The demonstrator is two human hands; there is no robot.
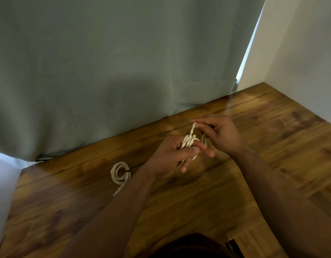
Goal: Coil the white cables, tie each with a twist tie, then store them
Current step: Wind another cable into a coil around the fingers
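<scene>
Wood table point(226, 192) fills the lower view; grey-green curtain point(105, 62) hangs behind it, touching the far edge. White wall point(300, 62) at right, bright strip of daylight between curtain and wall.

Both hands raised over table centre. Left hand point(172, 155): fingers curled round a bundle of white cable point(189, 141), thumb laid across the loops, two fingers sticking out below. Right hand point(219, 134): thumb and forefinger pinch the free cable end, which stands up from the bundle. Cable looks twisted, rope-like. Whether a tie is on it, cannot tell.

Second cable, coil point(120, 173), lies on the table to the left of the hands, well apart from them. Dark tie point(127, 171) binds its right side; one tail trails toward the near edge, under the left forearm.
</scene>
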